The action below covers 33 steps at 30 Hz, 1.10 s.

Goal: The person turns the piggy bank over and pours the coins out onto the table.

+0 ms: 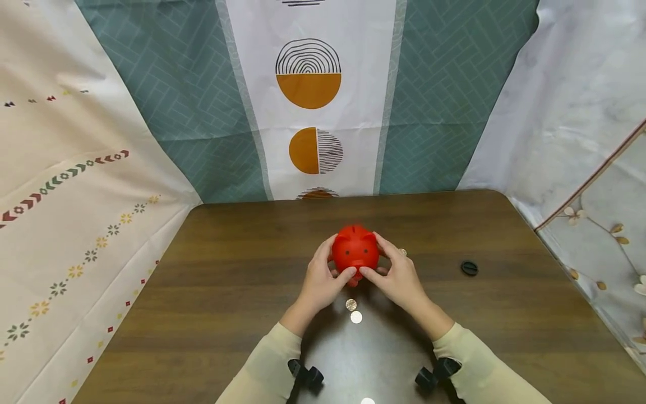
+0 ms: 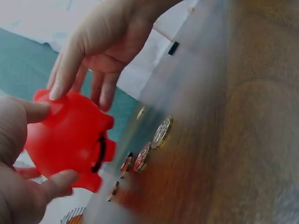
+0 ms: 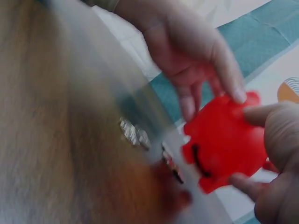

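Observation:
A red piggy bank (image 1: 355, 248) is held between both hands, its face toward me and the slot on its top visible. My left hand (image 1: 322, 276) grips its left side, thumb near the snout. On the opposite side my right hand (image 1: 401, 275) grips it the same way. Both wrist views show the piggy bank (image 2: 65, 140) raised over the table, with a dark curved edge (image 3: 200, 161) on its underside between the feet. Below it lie a gold-coloured coin (image 1: 351, 304) and a paler coin (image 1: 356, 317).
A black oval plug (image 1: 469, 268) lies on the wooden table (image 1: 242, 314) to the right. One coin (image 1: 402, 252) shows behind the right hand, another coin (image 1: 368, 401) at the bottom of the head view. Patterned cloths (image 1: 192, 101) hang around the table's back and sides.

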Each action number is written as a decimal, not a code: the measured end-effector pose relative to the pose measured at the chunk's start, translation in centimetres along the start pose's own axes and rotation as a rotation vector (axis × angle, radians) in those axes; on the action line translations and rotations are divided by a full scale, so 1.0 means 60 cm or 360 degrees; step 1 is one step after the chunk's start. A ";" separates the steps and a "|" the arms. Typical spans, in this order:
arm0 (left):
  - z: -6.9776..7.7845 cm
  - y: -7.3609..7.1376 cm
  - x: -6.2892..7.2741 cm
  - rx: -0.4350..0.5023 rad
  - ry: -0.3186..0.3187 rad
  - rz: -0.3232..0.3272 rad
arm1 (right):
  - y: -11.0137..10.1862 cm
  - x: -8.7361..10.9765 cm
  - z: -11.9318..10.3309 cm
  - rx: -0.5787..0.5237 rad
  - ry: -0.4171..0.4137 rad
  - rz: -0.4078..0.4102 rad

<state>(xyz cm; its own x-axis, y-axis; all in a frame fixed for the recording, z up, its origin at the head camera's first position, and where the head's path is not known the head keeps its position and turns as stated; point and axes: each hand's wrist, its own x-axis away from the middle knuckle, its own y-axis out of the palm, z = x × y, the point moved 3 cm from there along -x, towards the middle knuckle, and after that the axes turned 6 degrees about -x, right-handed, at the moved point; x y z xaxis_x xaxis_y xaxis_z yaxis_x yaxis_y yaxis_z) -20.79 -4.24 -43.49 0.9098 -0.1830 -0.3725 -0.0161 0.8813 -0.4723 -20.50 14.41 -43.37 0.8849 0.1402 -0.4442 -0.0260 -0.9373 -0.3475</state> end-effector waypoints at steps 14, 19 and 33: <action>0.038 0.004 0.005 0.0271 0.0032 0.0101 | -0.014 -0.002 -0.075 -0.0155 -0.0017 0.0036; 0.022 0.011 0.011 0.0182 -0.0060 0.0057 | -0.002 0.005 -0.025 -0.0170 0.0129 -0.0010; 0.067 -0.021 0.007 -0.0093 0.0758 0.0367 | -0.008 0.003 -0.067 -0.0128 -0.0556 0.0280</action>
<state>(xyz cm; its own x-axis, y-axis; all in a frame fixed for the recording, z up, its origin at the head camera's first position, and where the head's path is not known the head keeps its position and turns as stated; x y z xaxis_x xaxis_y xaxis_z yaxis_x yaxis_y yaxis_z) -18.74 -3.67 -39.84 0.5911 -0.1769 -0.7870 -0.2288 0.8988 -0.3739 -18.50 13.58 -39.99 0.6583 0.0622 -0.7502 -0.1144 -0.9767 -0.1814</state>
